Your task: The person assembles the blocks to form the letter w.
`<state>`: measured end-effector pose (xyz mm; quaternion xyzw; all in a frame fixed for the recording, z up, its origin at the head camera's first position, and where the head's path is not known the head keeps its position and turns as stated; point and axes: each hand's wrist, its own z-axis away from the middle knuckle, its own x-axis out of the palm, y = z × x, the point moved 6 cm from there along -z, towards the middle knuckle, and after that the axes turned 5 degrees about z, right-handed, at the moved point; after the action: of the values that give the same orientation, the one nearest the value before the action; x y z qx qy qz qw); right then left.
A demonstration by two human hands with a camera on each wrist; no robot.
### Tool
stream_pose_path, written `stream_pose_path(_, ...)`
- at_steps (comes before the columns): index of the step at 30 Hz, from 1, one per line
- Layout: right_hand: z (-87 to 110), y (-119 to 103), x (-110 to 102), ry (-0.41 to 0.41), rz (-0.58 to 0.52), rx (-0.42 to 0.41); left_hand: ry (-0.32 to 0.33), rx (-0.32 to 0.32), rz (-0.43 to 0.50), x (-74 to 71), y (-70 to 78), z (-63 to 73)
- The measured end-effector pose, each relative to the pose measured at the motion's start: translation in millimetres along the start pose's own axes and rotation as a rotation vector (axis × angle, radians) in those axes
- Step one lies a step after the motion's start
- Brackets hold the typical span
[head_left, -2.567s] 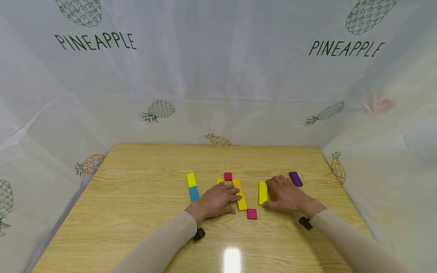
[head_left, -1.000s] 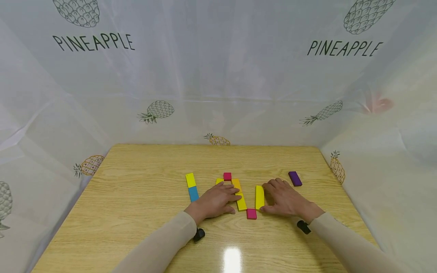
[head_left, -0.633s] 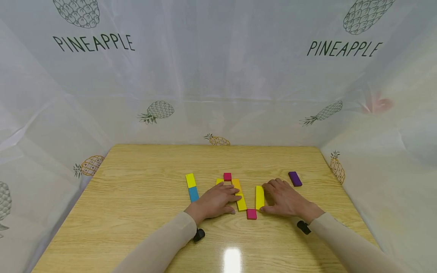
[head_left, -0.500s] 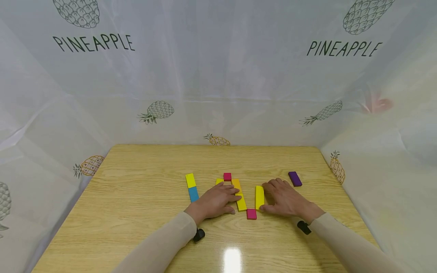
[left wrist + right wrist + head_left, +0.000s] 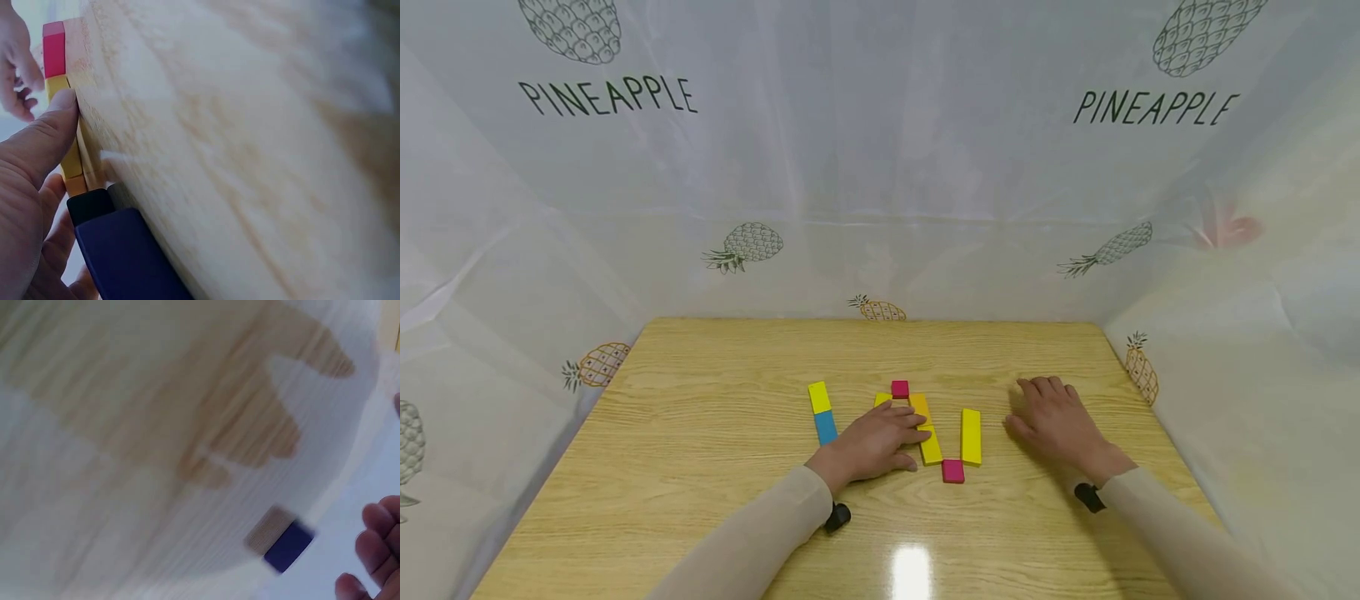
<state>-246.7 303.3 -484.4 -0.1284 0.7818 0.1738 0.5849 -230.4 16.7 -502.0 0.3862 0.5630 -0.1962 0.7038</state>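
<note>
My left hand [image 5: 876, 437] rests over the middle blocks, fingers extended. They touch the orange block [image 5: 918, 402] and the yellow block [image 5: 932, 452] below it. Another yellow block [image 5: 882, 398] is partly hidden behind the hand. In the left wrist view a dark blue block [image 5: 131, 256] lies beside this hand. My right hand [image 5: 1060, 421] holds nothing, fingers loosely bent, just right of a long yellow block [image 5: 971, 437]. That block's lower end meets a pink square block [image 5: 952, 472]. A purple block [image 5: 290, 545] lies near the right fingers in the right wrist view; the hand hides it in the head view.
A second pink block [image 5: 900, 389] sits at the upper end of the orange one. Left of the left hand, a yellow block [image 5: 819, 397] and a blue block [image 5: 825, 427] form a slanted line. Pineapple-printed sheeting [image 5: 880, 167] surrounds the wooden table [image 5: 700, 500].
My right hand shifted the long yellow block left and nearer, against the pink block. It then let go and moved right toward the purple block. The left hand stays put.
</note>
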Motion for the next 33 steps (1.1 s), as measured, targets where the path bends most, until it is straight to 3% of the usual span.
stream_pose_path(7,15.8,22,-8,0.015,0.093,0.010,0.002,0.000,-0.005,0.4,-0.4,-0.8)
stream_pose_path(17,34.0,38,-6,0.064,0.122,0.018,0.002,0.004,-0.006,0.5,-0.8,-1.2)
stream_pose_path(27,35.9,19,-6,0.101,0.135,-0.047,0.004,0.015,-0.007,2.7,-2.5,-1.2)
stream_pose_path(33,28.7,1,-7,0.079,0.083,-0.042,0.017,0.023,-0.009,2.5,-2.7,-1.1)
